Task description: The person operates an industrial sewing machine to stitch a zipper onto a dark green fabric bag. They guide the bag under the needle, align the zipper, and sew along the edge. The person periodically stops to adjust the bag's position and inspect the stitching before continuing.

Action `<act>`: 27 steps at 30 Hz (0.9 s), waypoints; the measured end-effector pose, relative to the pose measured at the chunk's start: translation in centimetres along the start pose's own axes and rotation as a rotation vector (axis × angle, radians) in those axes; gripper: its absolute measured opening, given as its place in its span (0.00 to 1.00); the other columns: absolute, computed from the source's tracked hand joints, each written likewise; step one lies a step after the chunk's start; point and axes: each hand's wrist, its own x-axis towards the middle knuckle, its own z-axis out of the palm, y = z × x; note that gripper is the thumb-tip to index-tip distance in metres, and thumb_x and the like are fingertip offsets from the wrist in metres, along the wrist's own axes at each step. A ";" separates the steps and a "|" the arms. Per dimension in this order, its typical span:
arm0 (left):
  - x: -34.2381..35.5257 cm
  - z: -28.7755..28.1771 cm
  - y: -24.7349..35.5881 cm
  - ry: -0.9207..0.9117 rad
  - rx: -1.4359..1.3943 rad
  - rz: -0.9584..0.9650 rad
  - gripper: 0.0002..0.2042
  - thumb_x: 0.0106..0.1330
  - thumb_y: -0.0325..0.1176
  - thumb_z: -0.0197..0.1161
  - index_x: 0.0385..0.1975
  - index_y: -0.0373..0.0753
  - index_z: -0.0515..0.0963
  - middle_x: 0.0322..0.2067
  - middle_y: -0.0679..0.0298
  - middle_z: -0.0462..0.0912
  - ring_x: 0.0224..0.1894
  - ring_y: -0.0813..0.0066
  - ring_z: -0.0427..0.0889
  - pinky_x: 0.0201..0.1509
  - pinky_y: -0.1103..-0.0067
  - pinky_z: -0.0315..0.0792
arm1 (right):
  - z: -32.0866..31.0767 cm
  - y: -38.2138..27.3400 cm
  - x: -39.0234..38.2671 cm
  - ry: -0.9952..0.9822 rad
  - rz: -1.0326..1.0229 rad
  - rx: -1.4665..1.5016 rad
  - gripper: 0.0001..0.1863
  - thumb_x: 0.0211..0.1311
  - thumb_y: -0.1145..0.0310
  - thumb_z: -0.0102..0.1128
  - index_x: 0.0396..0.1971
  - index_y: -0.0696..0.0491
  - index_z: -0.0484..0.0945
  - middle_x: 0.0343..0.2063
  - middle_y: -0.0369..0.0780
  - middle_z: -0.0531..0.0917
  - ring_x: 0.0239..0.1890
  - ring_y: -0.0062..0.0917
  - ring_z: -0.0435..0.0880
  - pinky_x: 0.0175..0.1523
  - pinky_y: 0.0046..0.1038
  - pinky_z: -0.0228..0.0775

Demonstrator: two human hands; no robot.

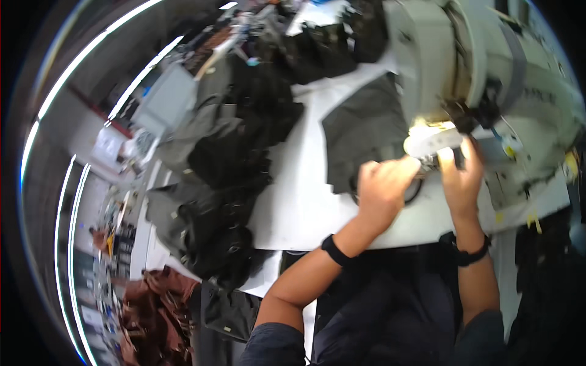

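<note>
A dark grey fabric piece [363, 125] lies on the white table, with its right side at the sewing area of a large pale sewing machine [430, 55]. My left hand [384, 186] is closed at the fabric's near right corner, its fingertips close to the metal presser parts. Below that hand curves a dark loop [415, 192], perhaps a strap. My right hand [462, 177] has its fingers stretched upward and apart, by the lower edge of a white oval plate [433, 143]. The hands hide the exact spot under the needle, and glare blurs it.
Dark fabric pieces [226, 146] are heaped along the left of the white table [293, 201]. More dark bags or pieces [323, 52] stand at the back. Reddish-brown material [159, 311] hangs at lower left. The machine's bulk borders the right side.
</note>
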 end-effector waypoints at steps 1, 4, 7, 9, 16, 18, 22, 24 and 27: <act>0.0 0.2 -0.1 -0.016 -0.034 0.011 0.22 0.52 0.16 0.65 0.48 0.41 0.84 0.50 0.64 0.89 0.46 0.71 0.87 0.50 0.73 0.68 | 0.3 0.4 0.1 0.032 -0.045 0.088 0.14 0.57 0.71 0.73 0.40 0.60 0.80 0.36 0.44 0.83 0.41 0.37 0.81 0.51 0.36 0.71; 0.0 0.7 -0.4 -0.074 -0.067 -0.005 0.20 0.57 0.18 0.64 0.49 0.42 0.85 0.47 0.66 0.90 0.46 0.71 0.87 0.50 0.73 0.67 | -0.1 1.1 -0.3 0.036 0.014 -0.025 0.12 0.50 0.68 0.75 0.28 0.54 0.79 0.31 0.39 0.82 0.36 0.36 0.80 0.45 0.36 0.68; 0.1 0.5 -0.2 -0.091 -0.042 -0.036 0.20 0.57 0.14 0.64 0.48 0.42 0.85 0.49 0.65 0.90 0.47 0.73 0.87 0.50 0.74 0.67 | 0.5 1.3 -1.3 0.043 -0.047 -0.305 0.11 0.49 0.66 0.75 0.26 0.50 0.78 0.29 0.37 0.78 0.40 0.36 0.75 0.54 0.40 0.62; 0.3 0.3 0.0 -0.101 -0.063 -0.047 0.20 0.58 0.13 0.63 0.49 0.42 0.85 0.50 0.66 0.90 0.48 0.74 0.87 0.52 0.75 0.66 | 1.2 1.4 -1.5 0.117 -0.086 -0.298 0.11 0.49 0.66 0.75 0.26 0.50 0.78 0.30 0.36 0.78 0.41 0.36 0.75 0.55 0.40 0.61; 0.2 0.4 0.1 -0.094 -0.043 -0.014 0.21 0.59 0.13 0.63 0.51 0.41 0.85 0.54 0.66 0.89 0.49 0.74 0.87 0.53 0.75 0.65 | -0.1 -0.6 -1.9 0.177 -0.109 -0.311 0.07 0.55 0.69 0.72 0.26 0.49 0.79 0.29 0.34 0.79 0.39 0.33 0.76 0.56 0.37 0.60; 0.0 0.4 0.2 -0.098 -0.034 -0.003 0.22 0.59 0.13 0.63 0.52 0.41 0.84 0.54 0.65 0.89 0.50 0.74 0.87 0.54 0.75 0.66 | -1.8 -2.2 -3.4 0.141 -0.050 -0.363 0.05 0.63 0.68 0.69 0.30 0.51 0.82 0.26 0.34 0.80 0.33 0.27 0.79 0.49 0.31 0.66; -0.2 0.2 0.2 -0.118 -0.012 0.017 0.23 0.60 0.13 0.62 0.54 0.41 0.83 0.56 0.65 0.87 0.52 0.74 0.86 0.57 0.75 0.66 | -2.4 -4.2 -6.0 -0.229 0.743 0.452 0.10 0.74 0.64 0.64 0.40 0.57 0.85 0.25 0.30 0.83 0.23 0.10 0.75 0.29 0.19 0.63; -0.1 0.1 0.2 -0.136 0.012 0.041 0.24 0.60 0.14 0.62 0.56 0.41 0.82 0.56 0.66 0.87 0.52 0.74 0.85 0.57 0.75 0.66 | -1.4 -4.1 -6.2 -0.227 0.859 0.698 0.14 0.74 0.62 0.64 0.39 0.60 0.85 0.26 0.34 0.85 0.24 0.09 0.75 0.27 0.17 0.64; 0.1 -0.1 0.2 -0.156 0.019 0.053 0.24 0.60 0.14 0.62 0.56 0.41 0.82 0.55 0.66 0.87 0.52 0.74 0.85 0.57 0.74 0.67 | 0.1 -3.5 -5.8 -0.152 0.863 0.812 0.14 0.72 0.63 0.66 0.32 0.60 0.83 0.25 0.36 0.86 0.24 0.10 0.77 0.27 0.18 0.65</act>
